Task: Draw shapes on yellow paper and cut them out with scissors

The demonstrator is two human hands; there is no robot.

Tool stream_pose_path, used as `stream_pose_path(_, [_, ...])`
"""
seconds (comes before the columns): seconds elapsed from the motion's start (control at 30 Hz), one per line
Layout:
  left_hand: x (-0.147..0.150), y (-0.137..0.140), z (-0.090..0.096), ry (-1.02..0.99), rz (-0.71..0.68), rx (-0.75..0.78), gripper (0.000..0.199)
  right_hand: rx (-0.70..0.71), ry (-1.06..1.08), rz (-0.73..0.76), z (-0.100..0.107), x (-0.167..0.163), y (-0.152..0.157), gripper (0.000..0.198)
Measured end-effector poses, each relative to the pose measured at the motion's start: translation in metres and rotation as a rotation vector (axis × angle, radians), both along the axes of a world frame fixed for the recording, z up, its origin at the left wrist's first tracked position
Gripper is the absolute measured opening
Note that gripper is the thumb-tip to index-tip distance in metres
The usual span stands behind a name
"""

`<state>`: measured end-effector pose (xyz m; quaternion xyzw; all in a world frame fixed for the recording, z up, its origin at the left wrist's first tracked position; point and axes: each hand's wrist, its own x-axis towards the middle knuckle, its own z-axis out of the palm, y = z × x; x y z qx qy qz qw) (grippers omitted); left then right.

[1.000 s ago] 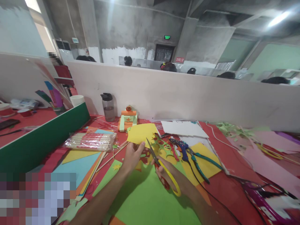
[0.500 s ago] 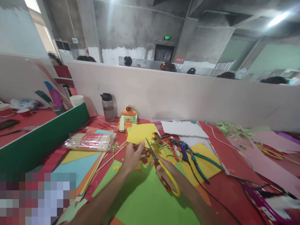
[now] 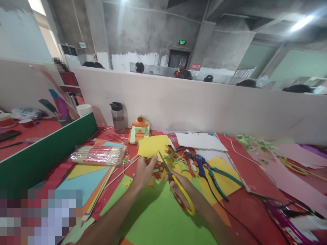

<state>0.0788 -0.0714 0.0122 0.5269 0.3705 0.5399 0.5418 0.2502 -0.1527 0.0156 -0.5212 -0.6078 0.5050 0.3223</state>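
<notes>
My left hand point(image 3: 145, 170) is closed on the lower edge of a yellow paper sheet point(image 3: 152, 144), thumb on top. In my right hand point(image 3: 182, 187) is a pair of scissors point(image 3: 167, 168) with yellow handles; their blades point up and left at the sheet's lower right part. The sheet's right edge is jagged from cutting. Below both hands lies a large green sheet point(image 3: 163, 214). Small paper scraps and a green cut-out sheet with round holes point(image 3: 180, 161) lie just beyond my right hand. A yellow paper star point(image 3: 127, 183) rests left of my left wrist.
Teal-handled pliers point(image 3: 217, 177) and a blue glue gun point(image 3: 200, 165) with a black cord lie at right. Wrapped sticks point(image 3: 98, 154) lie at left. A water bottle point(image 3: 118, 117) and an orange-and-green paper model point(image 3: 139, 131) stand before the white partition point(image 3: 194, 102).
Almost nothing differs. The scissors' yellow handle and my right hand have shifted very slightly; the yellow sheet stays in my left hand.
</notes>
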Motion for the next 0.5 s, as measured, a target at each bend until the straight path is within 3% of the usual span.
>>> stream_pose_path(0.2, [0.0, 0.0, 0.001, -0.013, -0.003, -0.02, 0.03, 0.017, -0.016, -0.028, 0.012, -0.002, -0.002, 0.053])
stream_pose_path(0.5, [0.0, -0.001, 0.003, 0.001, 0.005, -0.039, 0.029, -0.015, -0.034, -0.04, 0.014, -0.002, -0.005, 0.05])
